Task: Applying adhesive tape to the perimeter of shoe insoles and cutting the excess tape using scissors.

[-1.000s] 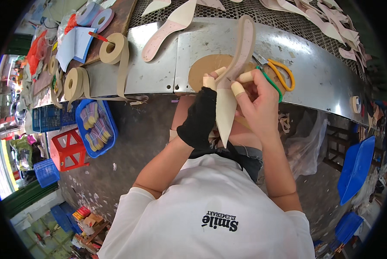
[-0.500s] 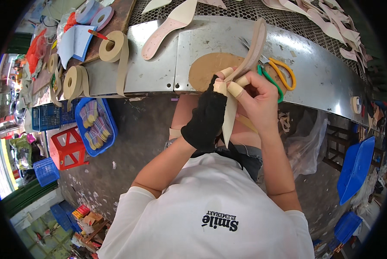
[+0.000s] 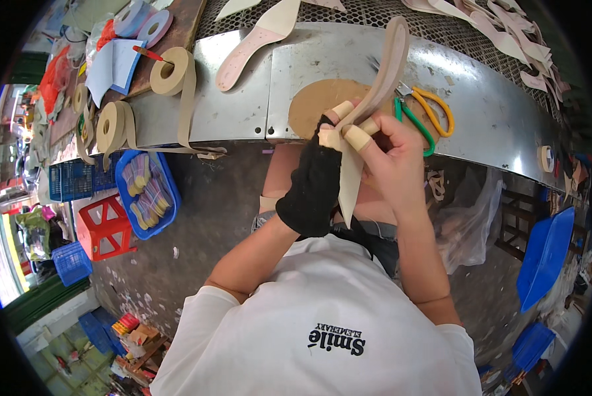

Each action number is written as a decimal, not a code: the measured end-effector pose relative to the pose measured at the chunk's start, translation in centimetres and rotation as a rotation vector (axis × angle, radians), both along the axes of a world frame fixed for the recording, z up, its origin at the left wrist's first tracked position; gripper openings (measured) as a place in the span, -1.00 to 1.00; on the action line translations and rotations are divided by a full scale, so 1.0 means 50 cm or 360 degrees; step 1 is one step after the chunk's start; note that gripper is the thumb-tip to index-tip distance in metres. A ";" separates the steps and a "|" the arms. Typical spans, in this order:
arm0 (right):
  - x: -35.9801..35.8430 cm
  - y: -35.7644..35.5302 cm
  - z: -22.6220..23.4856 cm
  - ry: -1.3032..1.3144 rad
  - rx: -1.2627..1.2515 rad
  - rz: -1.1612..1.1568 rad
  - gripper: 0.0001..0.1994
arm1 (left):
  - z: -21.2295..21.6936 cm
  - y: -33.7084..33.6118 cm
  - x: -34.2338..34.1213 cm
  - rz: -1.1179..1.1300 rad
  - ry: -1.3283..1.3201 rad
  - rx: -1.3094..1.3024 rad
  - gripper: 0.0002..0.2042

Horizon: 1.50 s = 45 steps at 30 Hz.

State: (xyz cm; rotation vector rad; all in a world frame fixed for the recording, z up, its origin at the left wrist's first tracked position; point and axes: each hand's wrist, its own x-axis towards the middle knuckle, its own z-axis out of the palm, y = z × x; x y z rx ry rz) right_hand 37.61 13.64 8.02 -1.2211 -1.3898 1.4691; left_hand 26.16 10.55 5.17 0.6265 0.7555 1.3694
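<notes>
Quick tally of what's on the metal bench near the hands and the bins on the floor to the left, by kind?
Insole held in both hands: 1
Insole lying flat, pinkish: 1
Scissors: 1
Tan tape rolls: 2
Blue tray of pieces: 1
Red crate: 1
Total: 7

An insole (image 3: pixel 368 119) stands between the left hand (image 3: pixel 312 188) and right hand (image 3: pixel 392 162), above the bench's (image 3: pixel 243 105) near edge. Scissors (image 3: pixel 428 115) lie on the bench just right of them. Tape rolls (image 3: pixel 170 71) sit toward its left end; below that end a tray (image 3: pixel 144 195) and stool (image 3: pixel 104 228) rest on the floor.
</notes>
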 end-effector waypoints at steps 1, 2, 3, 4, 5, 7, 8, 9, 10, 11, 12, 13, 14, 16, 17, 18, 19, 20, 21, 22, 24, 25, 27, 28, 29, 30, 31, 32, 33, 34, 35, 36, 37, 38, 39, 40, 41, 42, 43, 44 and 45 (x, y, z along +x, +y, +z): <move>0.002 0.000 0.002 0.0001 -0.0002 0.0002 -0.94 | -0.012 0.006 -0.004 -0.0030 0.0060 -0.0042 -0.37; 0.007 -0.001 0.003 0.0096 -0.0058 0.0069 -0.93 | -0.020 0.009 -0.008 -0.0059 0.0119 -0.0084 -0.37; 0.011 -0.001 0.002 0.0192 -0.0114 0.0137 -0.91 | -0.024 0.007 -0.016 -0.0055 0.0121 -0.0086 -0.37; 0.016 0.002 -0.002 0.0192 -0.0115 0.0131 -0.91 | -0.017 0.009 -0.026 -0.0100 0.0062 -0.0180 -0.37; 0.020 0.008 -0.007 0.0069 0.0125 0.0142 -0.91 | -0.009 0.010 -0.031 -0.0144 0.0003 -0.0275 -0.37; 0.021 0.013 -0.009 -0.0055 0.0362 0.0152 -0.92 | 0.006 0.009 -0.031 -0.0142 -0.0027 -0.0315 -0.37; 0.017 0.014 -0.004 -0.0158 0.0360 0.0125 -0.92 | 0.011 0.008 -0.031 -0.0134 -0.0057 -0.0354 -0.36; 0.013 0.014 0.000 -0.0260 0.0358 0.0098 -0.92 | 0.015 0.006 -0.032 -0.0135 -0.0056 -0.0356 -0.36; 0.009 0.013 0.004 -0.0261 0.0357 0.0097 -0.92 | 0.018 0.004 -0.032 -0.0141 -0.0045 -0.0306 -0.36; 0.006 0.011 0.007 -0.0114 0.0229 0.0059 -0.92 | 0.018 0.003 -0.032 -0.0147 -0.0033 -0.0255 -0.36; 0.004 0.010 0.008 0.0033 0.0102 0.0022 -0.92 | 0.016 0.003 -0.031 -0.0146 -0.0034 -0.0255 -0.36; 0.004 0.010 0.006 0.0033 0.0103 0.0021 -0.92 | 0.013 0.003 -0.029 -0.0143 -0.0017 -0.0283 -0.36; 0.005 0.011 0.001 0.0126 0.0040 0.0006 -0.92 | 0.011 0.004 -0.028 -0.0139 0.0000 -0.0310 -0.36; 0.004 0.014 -0.007 0.0218 -0.0026 -0.0008 -0.92 | 0.005 0.005 -0.027 -0.0160 0.0032 -0.0292 -0.35; 0.001 0.017 -0.010 0.0187 0.0024 -0.0001 -0.92 | 0.002 0.006 -0.027 -0.0179 0.0062 -0.0276 -0.34; -0.002 0.019 -0.013 0.0156 0.0075 0.0006 -0.92 | 0.002 0.005 -0.028 -0.0179 0.0061 -0.0280 -0.34; -0.004 0.020 -0.015 0.0155 0.0073 0.0006 -0.92 | 0.004 0.002 -0.029 -0.0183 0.0155 -0.0267 -0.34; -0.006 0.020 -0.016 0.0124 0.0057 -0.0023 -0.91 | 0.005 -0.001 -0.029 -0.0186 0.0249 -0.0255 -0.34; -0.007 0.019 -0.017 0.0093 0.0040 -0.0052 -0.90 | 0.005 -0.003 -0.027 -0.0185 0.0248 -0.0257 -0.34; -0.009 0.017 -0.017 0.0093 0.0041 -0.0050 -0.90 | 0.004 -0.003 -0.027 -0.0167 0.0148 -0.0239 -0.35; -0.011 0.007 -0.017 0.0282 0.0085 -0.0132 -0.88 | 0.003 -0.003 -0.025 -0.0146 0.0049 -0.0221 -0.36; -0.013 0.005 -0.019 0.0282 0.0087 -0.0127 -0.88 | 0.002 -0.002 -0.022 -0.0135 -0.0002 -0.0183 -0.37; -0.016 0.005 -0.022 0.0190 0.0117 -0.0149 -0.87 | -0.006 0.001 -0.017 -0.0121 -0.0054 -0.0142 -0.38; -0.016 0.009 -0.021 0.0188 0.0117 -0.0145 -0.87 | -0.015 0.004 -0.014 -0.0030 0.0040 -0.0149 -0.40; -0.016 0.019 -0.017 0.0152 0.0080 -0.0117 -0.87 | -0.021 0.004 -0.013 0.0061 0.0135 -0.0157 -0.41; -0.015 0.025 -0.016 0.0115 0.0043 -0.0088 -0.86 | -0.023 -0.001 -0.017 0.0066 0.0132 -0.0157 -0.41; -0.012 0.029 -0.016 0.0113 0.0046 -0.0087 -0.86 | -0.021 -0.005 -0.025 -0.0051 0.0099 -0.0154 -0.43; -0.009 0.032 -0.016 0.0085 0.0090 -0.0126 -0.85 | -0.017 -0.007 -0.033 -0.0166 0.0065 -0.0150 -0.46; -0.004 0.034 -0.017 0.0057 0.0135 -0.0164 -0.84 | -0.010 -0.006 -0.041 -0.0164 0.0063 -0.0147 -0.46; 0.006 0.038 -0.018 0.0054 0.0138 -0.0156 -0.84 | 0.006 0.000 -0.047 -0.0165 0.0120 -0.0194 -0.51; 0.021 0.043 -0.020 -0.0186 0.0271 -0.0274 -0.81 | 0.014 0.004 -0.052 -0.0165 0.0176 -0.0241 -0.56; 0.038 0.049 -0.023 -0.0426 0.0404 -0.0392 -0.77 | 0.011 0.006 -0.057 -0.0157 0.0174 -0.0239 -0.56; 0.050 0.065 -0.020 -0.0442 0.0495 -0.0350 -0.77 | 0.007 0.006 -0.060 -0.0182 0.0134 -0.0229 -0.61; 0.052 0.067 -0.020 -0.0443 0.0497 -0.0346 -0.77 | 0.003 0.008 -0.064 -0.0207 0.0096 -0.0219 -0.65; 0.052 0.068 -0.015 -0.0082 0.0315 -0.0223 -0.79 | 0.000 0.013 -0.069 -0.0188 0.0173 -0.0294 -0.72; 0.053 0.071 -0.010 0.0274 0.0131 -0.0101 -0.81 | 0.003 0.020 -0.073 -0.0187 0.0168 -0.0292 -0.72; 0.056 0.074 -0.016 0.0260 0.0224 -0.0079 -0.85 | 0.008 0.026 -0.077 -0.0234 0.0348 -0.0340 -0.74; 0.063 0.075 -0.022 0.0256 0.0226 -0.0079 -0.85 | 0.018 0.031 -0.080 -0.0282 0.0529 -0.0387 -0.77; 0.070 0.075 -0.026 0.0160 0.0280 -0.0027 -0.86 | 0.044 0.033 -0.083 -0.0282 0.0697 -0.0403 -0.80; 0.078 0.075 -0.026 0.0063 0.0335 0.0024 -0.86 | 0.044 0.036 -0.087 -0.0281 0.0696 -0.0400 -0.80; 0.087 0.075 -0.021 0.0061 0.0341 0.0022 -0.86 | 0.041 0.043 -0.090 -0.0347 0.0748 -0.0360 -0.79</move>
